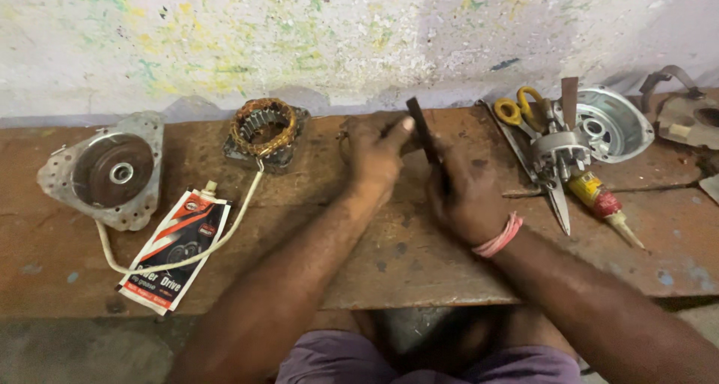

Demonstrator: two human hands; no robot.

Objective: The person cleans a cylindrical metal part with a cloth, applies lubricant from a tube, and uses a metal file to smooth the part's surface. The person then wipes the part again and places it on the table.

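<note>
My left hand (372,153) and my right hand (463,193) meet over the middle of a worn wooden bench (419,264). A thin dark flat tool (421,132), like a file or blade, stands tilted between them. My right hand grips its lower end. The thumb of my left hand presses near its upper end. My left hand also covers a small part on the bench that I cannot make out. A pink band circles my right wrist.
A copper-wound stator (264,133) with a white cable lies left of my hands. Farther left is a round motor end plate (112,173) and a printed packet (177,248). On the right lie yellow-handled scissors (535,141), a metal housing (610,123) and a glue tube (601,202).
</note>
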